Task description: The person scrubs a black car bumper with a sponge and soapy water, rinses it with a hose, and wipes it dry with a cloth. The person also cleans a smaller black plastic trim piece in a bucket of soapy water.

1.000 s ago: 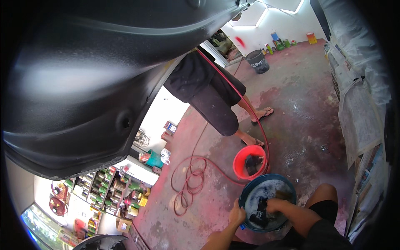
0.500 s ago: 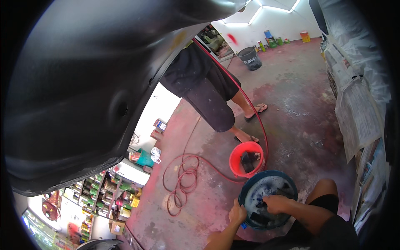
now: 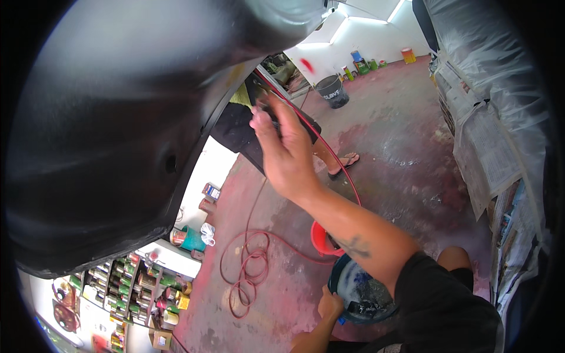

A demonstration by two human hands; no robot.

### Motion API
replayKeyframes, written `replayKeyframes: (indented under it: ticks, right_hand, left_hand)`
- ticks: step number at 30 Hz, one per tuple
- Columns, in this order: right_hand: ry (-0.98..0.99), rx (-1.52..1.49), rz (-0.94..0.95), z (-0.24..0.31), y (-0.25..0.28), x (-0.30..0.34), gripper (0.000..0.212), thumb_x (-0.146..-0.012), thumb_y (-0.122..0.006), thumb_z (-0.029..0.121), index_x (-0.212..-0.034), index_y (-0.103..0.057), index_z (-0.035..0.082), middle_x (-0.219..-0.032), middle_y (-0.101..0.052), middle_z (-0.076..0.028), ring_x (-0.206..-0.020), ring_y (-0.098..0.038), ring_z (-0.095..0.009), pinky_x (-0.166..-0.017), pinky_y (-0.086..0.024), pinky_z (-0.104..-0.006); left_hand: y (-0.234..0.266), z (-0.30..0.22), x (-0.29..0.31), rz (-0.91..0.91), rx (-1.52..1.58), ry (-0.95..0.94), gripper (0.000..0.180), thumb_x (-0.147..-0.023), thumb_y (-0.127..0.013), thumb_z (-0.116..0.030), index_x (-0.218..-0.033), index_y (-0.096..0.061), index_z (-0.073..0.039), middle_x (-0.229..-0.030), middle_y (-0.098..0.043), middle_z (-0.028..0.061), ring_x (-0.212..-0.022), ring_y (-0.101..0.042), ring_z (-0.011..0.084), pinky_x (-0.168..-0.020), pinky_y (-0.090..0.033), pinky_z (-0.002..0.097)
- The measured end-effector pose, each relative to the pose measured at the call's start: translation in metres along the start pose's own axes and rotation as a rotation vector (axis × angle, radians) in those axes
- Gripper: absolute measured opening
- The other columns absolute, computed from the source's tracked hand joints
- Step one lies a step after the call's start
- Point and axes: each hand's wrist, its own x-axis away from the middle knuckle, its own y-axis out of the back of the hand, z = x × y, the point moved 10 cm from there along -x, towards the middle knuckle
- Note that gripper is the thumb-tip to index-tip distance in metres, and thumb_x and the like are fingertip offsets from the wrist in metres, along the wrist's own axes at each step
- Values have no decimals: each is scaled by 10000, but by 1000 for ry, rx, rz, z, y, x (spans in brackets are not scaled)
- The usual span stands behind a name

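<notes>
Left hand looks clamped on the rim of a blue-green tub beside a red bucket; tug it and suds could slop out. Right hand is blurry, can't tell if it's gripping; a careless swing might bump that black panel. Tub water's cloudy, foamy.

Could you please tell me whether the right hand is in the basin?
No, the right hand is stretched forward, well away from the basin.

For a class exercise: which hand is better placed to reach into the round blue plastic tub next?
Left, probably: the left hand is at the rim of the tub, while the right hand is raised well away from it.
</notes>
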Motion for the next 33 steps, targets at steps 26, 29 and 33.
replayKeyframes:
  ticks: [26,29,33]
  right_hand:
    - [340,476,-134,-9,-21,-42,439,-1187,-580,239,-1444,-647,-111,-1138,-565,-239,-1035,-555,-348,-956,-483,-463]
    - [374,287,-45,15,-44,0,562,-1105,-650,161,-1634,-568,-8,-1166,-554,-234,-1051,-555,-403,-941,-482,-541]
    - [332,544,-116,-20,-20,-36,605,-1122,-640,168,-1692,-519,5,-1181,-555,-212,-1069,-552,-382,-973,-491,-518]
  left_hand:
    - [-8,2,-10,-61,38,-46,496,-1078,-606,-270,-1534,-481,-123,-1191,-779,351,-1123,-734,589,-966,-545,687]
    - [-10,8,-12,-61,48,-27,498,-1079,-606,-270,-1536,-478,-119,-1198,-777,353,-1125,-733,589,-966,-545,687]
    - [-14,13,-13,-70,43,-55,507,-1097,-593,-315,-1574,-465,-199,-1192,-796,323,-1129,-756,563,-999,-552,668]
